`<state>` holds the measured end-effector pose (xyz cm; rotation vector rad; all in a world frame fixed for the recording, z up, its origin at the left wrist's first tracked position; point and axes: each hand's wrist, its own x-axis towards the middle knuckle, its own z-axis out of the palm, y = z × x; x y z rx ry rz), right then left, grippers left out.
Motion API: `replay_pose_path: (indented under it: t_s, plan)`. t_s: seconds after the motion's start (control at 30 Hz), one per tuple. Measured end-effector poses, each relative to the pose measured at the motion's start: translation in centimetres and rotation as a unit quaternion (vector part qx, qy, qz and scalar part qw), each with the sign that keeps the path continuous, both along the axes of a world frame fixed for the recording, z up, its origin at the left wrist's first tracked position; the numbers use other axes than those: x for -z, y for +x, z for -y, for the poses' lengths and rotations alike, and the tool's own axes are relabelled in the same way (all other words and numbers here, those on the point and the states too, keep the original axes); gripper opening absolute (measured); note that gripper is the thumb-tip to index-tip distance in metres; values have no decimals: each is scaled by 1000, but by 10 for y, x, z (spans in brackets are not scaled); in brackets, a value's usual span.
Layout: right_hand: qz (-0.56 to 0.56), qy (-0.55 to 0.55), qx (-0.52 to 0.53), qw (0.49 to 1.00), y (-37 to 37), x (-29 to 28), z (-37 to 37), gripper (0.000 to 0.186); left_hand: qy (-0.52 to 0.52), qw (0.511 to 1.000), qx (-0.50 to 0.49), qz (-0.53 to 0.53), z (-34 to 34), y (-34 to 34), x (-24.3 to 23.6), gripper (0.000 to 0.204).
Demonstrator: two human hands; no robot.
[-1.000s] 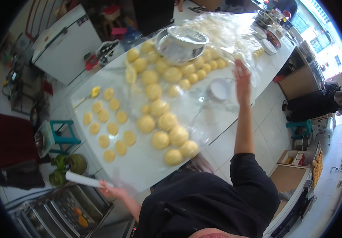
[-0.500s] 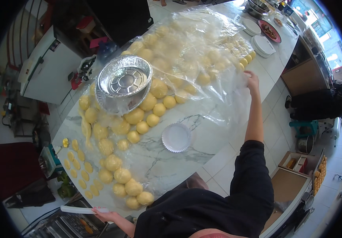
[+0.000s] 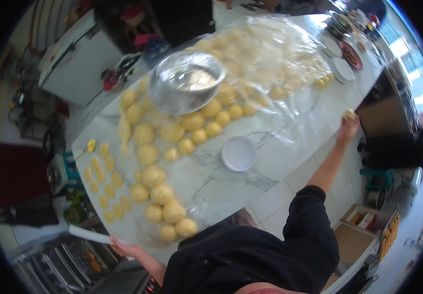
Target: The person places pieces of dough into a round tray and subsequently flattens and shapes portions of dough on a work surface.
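My right hand (image 3: 349,128) is stretched out past the table's right edge, its fingers closed on a small yellow dough ball (image 3: 349,113). At the lower left, my left hand (image 3: 124,248) grips one end of a white rolling pin (image 3: 89,234). Many yellow dough balls (image 3: 162,194) of differing sizes lie on the marble-patterned table, the far ones under a clear plastic sheet (image 3: 290,73). Flat dough rounds (image 3: 117,180) lie near the left edge, not far from the rolling pin.
Foil pans (image 3: 192,78) rest stacked above the dough balls. A white fluted paper cup (image 3: 239,154) sits mid-table. White lids (image 3: 343,69) and a red plate (image 3: 351,55) stand at the far right. An oven-like appliance (image 3: 69,264) is at lower left.
My right hand has moved away from the plastic sheet's edge, out to the right, and now shows a dough ball. The left hand still holds the rolling pin. The view has shifted.
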<state>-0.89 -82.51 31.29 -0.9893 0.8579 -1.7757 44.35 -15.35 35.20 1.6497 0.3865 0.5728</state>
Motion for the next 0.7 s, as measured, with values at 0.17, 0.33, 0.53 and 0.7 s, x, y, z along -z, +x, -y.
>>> replay_pose_path:
  t_s: [0.17, 0.33, 0.53, 0.7]
  plan:
    - [-141, -29, -153, 978, 107, -74, -155, 42, 70, 995, 37, 58, -45, 18, 21, 27]
    - [-212, 44, -636, 741, 299, -85, -385, 37, 206, 967, 151, -6, -90, 21, 10, 36]
    - [-429, -212, -669, 569, 387, -35, -592, 53, 308, 913, 258, 71, -105, 33, 0, 28]
    - [-511, -389, -366, 674, 392, -75, -612, 52, 477, 783, 395, 66, -126, 24, -24, 31]
